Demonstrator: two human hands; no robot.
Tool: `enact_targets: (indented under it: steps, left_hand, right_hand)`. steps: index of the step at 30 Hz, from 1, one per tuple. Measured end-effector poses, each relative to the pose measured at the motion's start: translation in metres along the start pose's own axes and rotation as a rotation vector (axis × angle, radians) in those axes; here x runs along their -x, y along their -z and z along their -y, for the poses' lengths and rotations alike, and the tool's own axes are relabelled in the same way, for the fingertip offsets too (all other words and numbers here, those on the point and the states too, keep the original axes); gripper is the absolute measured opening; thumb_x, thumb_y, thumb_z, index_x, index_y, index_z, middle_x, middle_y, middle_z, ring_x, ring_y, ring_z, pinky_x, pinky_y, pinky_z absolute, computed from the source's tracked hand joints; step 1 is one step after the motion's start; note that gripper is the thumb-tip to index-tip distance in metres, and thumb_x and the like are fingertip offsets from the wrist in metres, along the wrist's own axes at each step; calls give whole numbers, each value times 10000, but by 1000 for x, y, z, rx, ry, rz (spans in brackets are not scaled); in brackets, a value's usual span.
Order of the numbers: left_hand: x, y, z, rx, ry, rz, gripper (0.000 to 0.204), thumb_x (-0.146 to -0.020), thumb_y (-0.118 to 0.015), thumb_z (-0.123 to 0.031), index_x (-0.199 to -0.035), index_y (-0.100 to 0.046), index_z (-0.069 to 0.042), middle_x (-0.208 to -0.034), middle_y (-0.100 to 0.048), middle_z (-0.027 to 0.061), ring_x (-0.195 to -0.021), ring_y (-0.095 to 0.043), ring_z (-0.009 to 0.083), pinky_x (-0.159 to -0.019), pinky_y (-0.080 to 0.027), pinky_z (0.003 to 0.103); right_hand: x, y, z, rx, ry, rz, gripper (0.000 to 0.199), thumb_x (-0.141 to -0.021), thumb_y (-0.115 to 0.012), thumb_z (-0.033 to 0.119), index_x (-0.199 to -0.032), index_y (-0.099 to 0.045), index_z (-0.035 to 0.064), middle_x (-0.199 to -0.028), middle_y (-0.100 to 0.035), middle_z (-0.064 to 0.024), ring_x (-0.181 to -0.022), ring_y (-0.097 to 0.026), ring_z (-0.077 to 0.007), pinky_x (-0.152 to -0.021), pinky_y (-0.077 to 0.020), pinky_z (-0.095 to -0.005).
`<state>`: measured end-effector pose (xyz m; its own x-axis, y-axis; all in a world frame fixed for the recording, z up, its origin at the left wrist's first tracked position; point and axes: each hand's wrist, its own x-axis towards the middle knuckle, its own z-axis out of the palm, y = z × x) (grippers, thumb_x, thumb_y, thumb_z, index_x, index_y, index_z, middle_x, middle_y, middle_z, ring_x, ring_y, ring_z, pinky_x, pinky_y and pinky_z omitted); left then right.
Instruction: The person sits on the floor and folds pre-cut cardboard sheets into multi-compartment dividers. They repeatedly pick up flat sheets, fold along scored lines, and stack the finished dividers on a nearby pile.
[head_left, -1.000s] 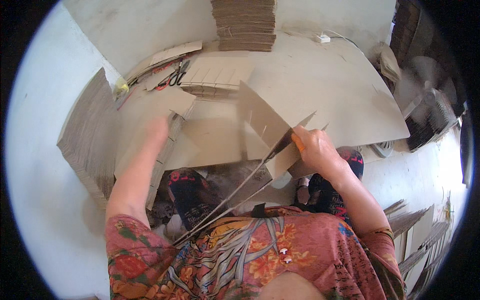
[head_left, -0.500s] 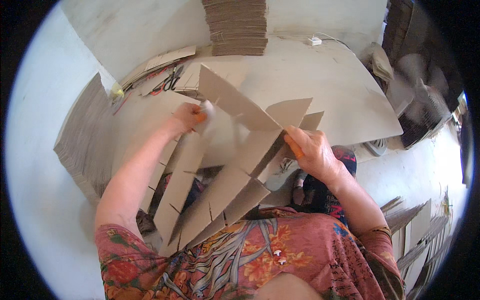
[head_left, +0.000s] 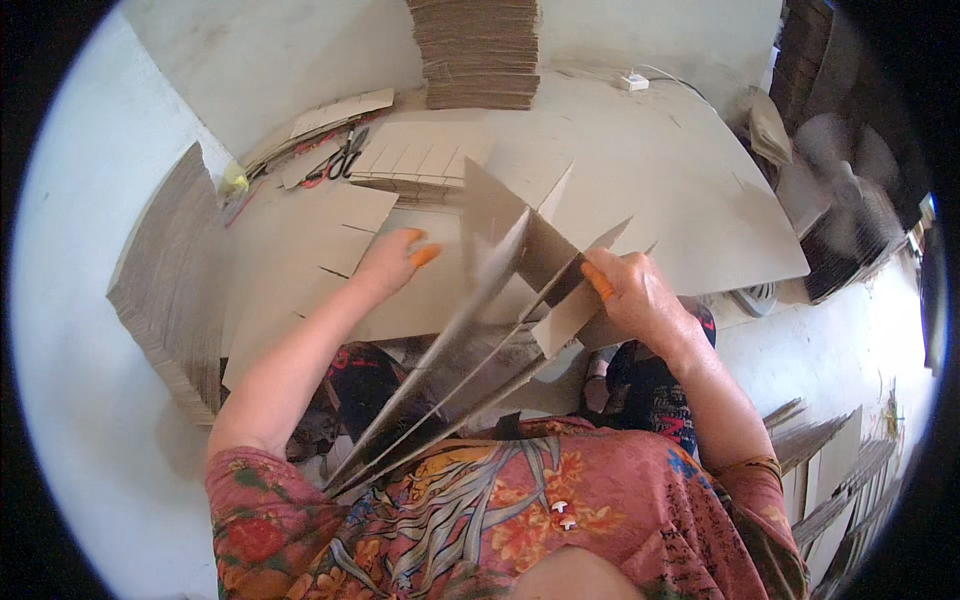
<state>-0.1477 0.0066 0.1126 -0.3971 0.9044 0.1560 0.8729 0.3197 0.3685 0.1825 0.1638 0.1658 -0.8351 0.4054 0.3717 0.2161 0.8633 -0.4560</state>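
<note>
My right hand (head_left: pixel 637 302), with orange finger covers, grips a cardboard divider assembly (head_left: pixel 560 245) by its right end. Several cardboard strips cross in it, and its long strips slant down toward my shirt, nearly edge-on and partly blurred. To the left, my left hand (head_left: pixel 395 262) holds nothing, its orange-covered fingers loosely bent and apart. It is just over the edge of a slotted cardboard sheet (head_left: pixel 350 215) on the table. Behind it lies a small stack of slotted cardboard strips (head_left: pixel 420 150).
A tall cardboard stack (head_left: pixel 475 55) stands against the back wall, another leaning stack (head_left: pixel 175 285) at the left. Black-handled scissors (head_left: pixel 345 160) lie near the back left of the table (head_left: pixel 680 190). A white power adapter (head_left: pixel 634 81) and a fan (head_left: pixel 845 180) are farther right.
My left hand has let go of the left side of the divider assembly. The assembly has swung right and its strips have drawn closer together. My right hand keeps its grip.
</note>
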Motion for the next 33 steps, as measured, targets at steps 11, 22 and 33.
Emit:
enact_targets:
  steps: [11, 22, 33]
  left_hand:
    - [13, 27, 78, -410, 280, -69, 226, -845, -616, -223, -922, -643, -12, -934, -674, 199, -836, -632, 426, -734, -495, 520]
    - [-8, 51, -43, 458, 352, 240, 245, -882, -622, -192, -956, -673, 36, -743, -646, 86, -620, -598, 134, -486, -483, 282]
    - [3, 53, -88, 751, 210, 298, 216, -894, -647, -236, -962, -687, -34, -819, -655, -5, -634, -571, 65, -535, -481, 228]
  right_hand:
    - [10, -9, -16, -1, 74, 22, 98, -899, -583, 137, -924, -568, 43, -653, -594, -220, -641, -605, -414, -551, -481, -491]
    - [9, 5, 2, -76, 161, -96, 88, -885, -610, 72, -951, -571, 28, -740, -606, -219, -670, -590, -425, -545, -462, -456]
    - [13, -6, -16, -103, 69, -44, 123, -910, -567, 165, -888, -569, 44, -667, -591, -223, -651, -596, -428, -560, -473, -496]
